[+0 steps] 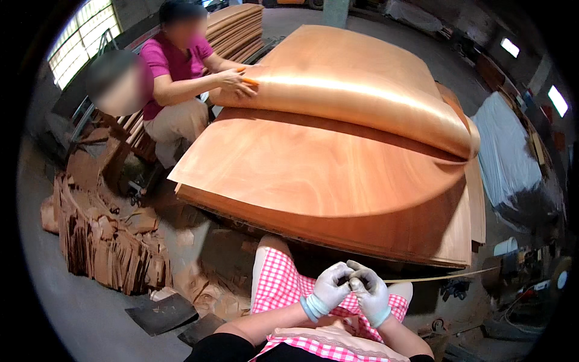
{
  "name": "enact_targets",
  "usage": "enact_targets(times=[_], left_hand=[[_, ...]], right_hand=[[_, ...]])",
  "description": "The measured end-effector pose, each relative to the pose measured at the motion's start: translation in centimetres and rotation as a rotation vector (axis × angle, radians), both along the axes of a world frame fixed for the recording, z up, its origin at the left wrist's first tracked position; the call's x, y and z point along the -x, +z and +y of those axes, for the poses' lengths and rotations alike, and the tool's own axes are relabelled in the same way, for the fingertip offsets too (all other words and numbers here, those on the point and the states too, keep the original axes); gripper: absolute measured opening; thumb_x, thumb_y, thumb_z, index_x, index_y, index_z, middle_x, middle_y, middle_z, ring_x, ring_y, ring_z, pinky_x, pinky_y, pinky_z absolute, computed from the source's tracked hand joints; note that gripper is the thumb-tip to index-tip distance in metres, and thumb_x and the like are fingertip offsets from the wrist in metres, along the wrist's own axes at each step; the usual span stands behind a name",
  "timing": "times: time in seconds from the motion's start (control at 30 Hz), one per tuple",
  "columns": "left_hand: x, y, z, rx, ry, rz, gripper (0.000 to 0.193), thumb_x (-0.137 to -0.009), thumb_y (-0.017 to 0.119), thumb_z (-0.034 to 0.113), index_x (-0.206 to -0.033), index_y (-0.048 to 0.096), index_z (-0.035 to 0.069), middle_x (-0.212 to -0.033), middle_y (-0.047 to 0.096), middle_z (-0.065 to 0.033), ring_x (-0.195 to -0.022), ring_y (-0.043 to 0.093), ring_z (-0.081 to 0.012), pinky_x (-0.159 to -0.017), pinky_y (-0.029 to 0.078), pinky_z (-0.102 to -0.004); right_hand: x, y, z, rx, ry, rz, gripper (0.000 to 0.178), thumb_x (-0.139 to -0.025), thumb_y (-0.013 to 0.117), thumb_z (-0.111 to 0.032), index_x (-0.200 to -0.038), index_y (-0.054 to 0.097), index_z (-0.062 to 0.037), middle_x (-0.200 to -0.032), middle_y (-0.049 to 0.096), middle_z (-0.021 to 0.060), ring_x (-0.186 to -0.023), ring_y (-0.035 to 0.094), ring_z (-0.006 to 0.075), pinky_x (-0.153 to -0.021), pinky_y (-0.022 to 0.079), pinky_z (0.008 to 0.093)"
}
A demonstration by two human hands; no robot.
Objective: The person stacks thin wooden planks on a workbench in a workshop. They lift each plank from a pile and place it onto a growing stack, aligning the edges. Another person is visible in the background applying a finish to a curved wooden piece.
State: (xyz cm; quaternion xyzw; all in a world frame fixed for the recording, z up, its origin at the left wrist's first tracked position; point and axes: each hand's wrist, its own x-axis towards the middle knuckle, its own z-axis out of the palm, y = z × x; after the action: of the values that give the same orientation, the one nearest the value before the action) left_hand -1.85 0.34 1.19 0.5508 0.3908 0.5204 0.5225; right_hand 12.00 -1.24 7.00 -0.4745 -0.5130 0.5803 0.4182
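Observation:
My left hand [330, 288] and my right hand [370, 294], both in whitish work gloves, meet in front of my lap. Their fingers are pinched together at the tips, and what the left fingers hold is hidden. From my right hand a thin pale-yellow strip [440, 277] runs out to the right; it seems gripped there. Beyond my hands lies a stack of large reddish-brown wood veneer sheets [386, 238]. The top veneer sheet [289, 160] lies partly flat, its far part curled over into a broad roll [362, 99].
At the far left, a co-worker in a magenta top [175, 66] has hands on the roll. Broken veneer scraps [111, 241] are heaped at the left. A dark flat sheet [161, 314] lies on the floor. Plastic-covered material [503, 145] and a white bucket [505, 246] stand at the right.

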Motion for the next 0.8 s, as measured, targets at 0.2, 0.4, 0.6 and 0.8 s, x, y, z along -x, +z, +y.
enact_targets(times=[0.2,0.4,0.6,0.8], left_hand=[[6.3,-1.6,2.1,0.382,0.34,-0.436,0.009,-0.083,0.064,-0.005,-0.082,0.062,0.004,-0.08,0.06,-0.0003,-0.073,0.055,-0.0084,-0.066,0.046,-0.023],[25.8,-6.7,10.1,0.17,0.926,-0.061,0.016,-0.079,0.065,-0.009,-0.082,0.063,0.006,-0.076,0.062,0.0011,-0.067,0.055,-0.0084,-0.06,0.047,-0.0236],[41.9,-8.3,15.0,0.313,1.178,0.366,0.008,-0.079,0.074,0.005,-0.083,0.069,0.002,-0.076,0.065,0.001,-0.067,0.053,-0.0074,-0.063,0.047,-0.0263],[46.5,-9.9,17.0,0.476,1.154,0.626,0.018,-0.079,0.076,0.016,-0.087,0.071,0.001,-0.076,0.07,-0.0072,-0.066,0.06,-0.0148,-0.067,0.05,-0.0311]], right_hand=[[-0.2,0.3,3.7,-0.154,0.187,-0.785,0.028,-0.092,0.061,-0.014,-0.116,0.062,0.0007,-0.108,0.066,0.0154,-0.103,0.063,0.0218,-0.091,0.049,0.0338],[-11.4,-3.7,5.8,-0.029,-0.023,-0.84,0.019,-0.09,0.064,-0.015,-0.097,0.066,0.0018,-0.089,0.068,0.0128,-0.084,0.066,0.0202,-0.077,0.052,0.0335],[-16.0,-5.6,7.6,-0.014,-0.123,-1.093,0.02,-0.087,0.067,-0.015,-0.094,0.064,0.0034,-0.089,0.067,0.0168,-0.084,0.065,0.0276,-0.078,0.051,0.0359],[-11.1,-3.9,9.1,-0.004,-0.073,-1.142,0.025,-0.085,0.07,-0.019,-0.094,0.066,0.0041,-0.088,0.068,0.0201,-0.083,0.066,0.0312,-0.077,0.051,0.0386]])
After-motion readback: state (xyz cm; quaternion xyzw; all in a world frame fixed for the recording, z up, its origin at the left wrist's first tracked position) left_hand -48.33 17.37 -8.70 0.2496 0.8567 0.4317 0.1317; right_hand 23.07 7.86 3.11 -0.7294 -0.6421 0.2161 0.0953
